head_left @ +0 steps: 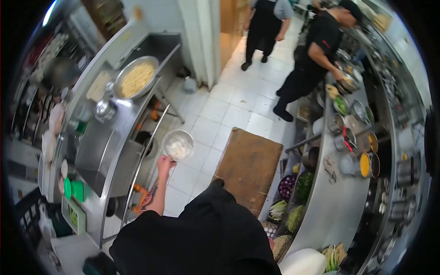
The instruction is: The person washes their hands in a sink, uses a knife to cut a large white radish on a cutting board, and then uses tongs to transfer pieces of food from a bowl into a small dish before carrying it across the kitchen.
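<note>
My left hand [167, 165] is closed on the near rim of a round metal bowl [191, 154]. The bowl hangs over the tiled floor and holds a pale, whitish food that I cannot make out exactly. A small part of what appears to be my right hand [271, 243] shows at the edge of my black clothing. It is beside a container of eggs [268, 228], and its fingers are hidden.
A steel sink counter [120, 137] on the left carries a large bowl of pale food strips [137, 79]. A brown mat [250, 167] lies ahead. Along the right runs a steel counter [327, 201] with vegetables below it. Two people [263, 27] [316, 55] stand farther off.
</note>
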The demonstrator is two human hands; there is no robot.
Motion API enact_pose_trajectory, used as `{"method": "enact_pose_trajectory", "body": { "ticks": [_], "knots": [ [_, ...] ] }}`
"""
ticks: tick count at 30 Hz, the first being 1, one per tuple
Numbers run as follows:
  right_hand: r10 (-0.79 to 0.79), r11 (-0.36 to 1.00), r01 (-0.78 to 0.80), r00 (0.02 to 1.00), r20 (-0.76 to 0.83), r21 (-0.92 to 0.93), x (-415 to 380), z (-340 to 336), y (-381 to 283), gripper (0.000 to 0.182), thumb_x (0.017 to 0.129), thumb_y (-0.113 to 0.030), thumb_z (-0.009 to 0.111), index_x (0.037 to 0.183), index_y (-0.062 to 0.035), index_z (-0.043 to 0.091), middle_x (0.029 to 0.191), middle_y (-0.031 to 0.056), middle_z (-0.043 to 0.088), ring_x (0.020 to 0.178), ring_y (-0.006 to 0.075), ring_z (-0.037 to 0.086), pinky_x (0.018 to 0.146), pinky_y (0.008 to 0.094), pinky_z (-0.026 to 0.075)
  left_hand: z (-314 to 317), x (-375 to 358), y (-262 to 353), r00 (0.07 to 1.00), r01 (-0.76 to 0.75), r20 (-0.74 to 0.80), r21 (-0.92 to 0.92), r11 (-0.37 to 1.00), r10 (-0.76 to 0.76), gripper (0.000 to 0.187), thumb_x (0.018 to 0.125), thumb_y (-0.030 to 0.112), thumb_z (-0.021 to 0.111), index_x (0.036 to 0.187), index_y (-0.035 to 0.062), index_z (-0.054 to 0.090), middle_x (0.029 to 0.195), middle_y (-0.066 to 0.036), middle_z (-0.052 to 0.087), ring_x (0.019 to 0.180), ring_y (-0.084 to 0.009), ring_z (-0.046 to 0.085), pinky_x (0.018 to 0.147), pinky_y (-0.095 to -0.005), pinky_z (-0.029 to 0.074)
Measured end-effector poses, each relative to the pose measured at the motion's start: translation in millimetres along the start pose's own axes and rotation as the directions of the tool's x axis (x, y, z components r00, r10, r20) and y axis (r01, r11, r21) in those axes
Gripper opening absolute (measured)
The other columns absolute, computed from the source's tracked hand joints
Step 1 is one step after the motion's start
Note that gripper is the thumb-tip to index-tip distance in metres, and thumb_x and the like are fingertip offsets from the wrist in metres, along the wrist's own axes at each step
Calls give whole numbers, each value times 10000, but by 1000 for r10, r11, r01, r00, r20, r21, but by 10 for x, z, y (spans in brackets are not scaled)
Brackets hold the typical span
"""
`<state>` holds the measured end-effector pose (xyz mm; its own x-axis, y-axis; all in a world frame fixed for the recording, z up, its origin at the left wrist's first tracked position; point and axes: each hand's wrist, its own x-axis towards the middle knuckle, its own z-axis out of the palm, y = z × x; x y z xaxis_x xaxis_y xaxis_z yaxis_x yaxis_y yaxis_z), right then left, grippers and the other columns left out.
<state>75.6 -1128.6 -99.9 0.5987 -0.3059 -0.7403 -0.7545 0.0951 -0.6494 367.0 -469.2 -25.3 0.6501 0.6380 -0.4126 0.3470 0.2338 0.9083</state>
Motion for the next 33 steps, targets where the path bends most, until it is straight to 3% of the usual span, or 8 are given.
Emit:
{"method": "enact_pose_trajectory", "body": {
  "ticks": [7, 9, 14, 18, 23, 25, 29, 33],
  "knots": [
    [101, 993, -101, 995, -1, 53, 622, 474, 5, 180, 971, -243, 611, 927, -73, 649, 762, 37, 668, 621, 113, 621, 491, 269, 446, -1966, 582, 261, 815, -243, -578, -272, 931, 44, 162, 912, 131, 594, 969, -21, 602, 897, -157, 682, 692, -232, 686, 629, -343, 602],
    [-379, 826, 448, 890, 253, -342, 250, 629, -501, 185, 968, -235, 618, 963, -54, 657, 789, 38, 679, 665, 145, 640, 558, 300, 487, -2467, 747, 219, 792, -215, -609, -336, 917, -38, 270, 937, 197, 576, 1056, -43, 611, 955, -158, 676, 754, -256, 686, 687, -351, 603],
    [179, 955, -163, 983, 42, -250, 249, 561, -337, 313, 975, -273, 620, 1159, -21, 649, 832, 85, 687, 671, 188, 683, 567, 340, 535, -3335, 1299, -179, 826, -351, -564, -477, 806, 26, 554, 959, 333, 557, 1280, -114, 493, 1167, -259, 601, 1016, -332, 666, 928, -448, 580],
    [199, 980, -200, 974, -111, -4, 155, 123, -111, 182, 973, -247, 621, 1066, -99, 674, 837, 32, 684, 644, 166, 671, 529, 311, 527, -2578, 1156, 269, 853, -99, -500, -442, 891, -153, 621, 929, 364, 651, 1384, -3, 442, 1380, -205, 463, 1074, -325, 644, 877, -481, 579],
    [160, 981, -123, 949, -271, 151, -109, -293, 298, 200, 966, -279, 625, 1038, -100, 678, 848, 32, 694, 667, 158, 685, 531, 307, 526, -811, 964, -87, 978, 203, -78, 147, 968, -193, 325, 915, 388, 658, 886, 91, 530, 801, -27, 546, 706, -188, 577, 573, -348, 469],
    [249, 960, -196, 924, -289, 202, -260, -369, 455, 210, 967, -290, 610, 1029, -102, 679, 850, 25, 693, 652, 150, 679, 535, 296, 522, -80, 936, -406, 908, 256, 191, 453, 854, -373, 292, 922, 329, 634, 1091, 92, 615, 1005, -60, 621, 729, -201, 609, 568, -358, 518],
    [314, 921, -215, 902, -295, 325, -418, -484, 1147, 205, 943, -227, 597, 1073, -96, 688, 834, 18, 685, 652, 141, 681, 490, 292, 516, 1633, -113, -788, 709, -348, 574, 790, 504, -410, 488, 902, 308, 671, 1309, 52, 589, 1058, -97, 689, 828, -179, 669, 568, -339, 535],
    [177, 966, -86, 908, -380, 244, -658, -372, 2126, 153, 920, -179, 604, 1024, -88, 670, 800, 27, 668, 659, 163, 685, 477, 308, 523, 2888, -876, -1218, 334, -747, 828, 524, 410, -451, 450, 899, 356, 669, 1171, -2, 685, 1106, -187, 728, 1062, -283, 695, 944, -374, 524]
  ]
}}
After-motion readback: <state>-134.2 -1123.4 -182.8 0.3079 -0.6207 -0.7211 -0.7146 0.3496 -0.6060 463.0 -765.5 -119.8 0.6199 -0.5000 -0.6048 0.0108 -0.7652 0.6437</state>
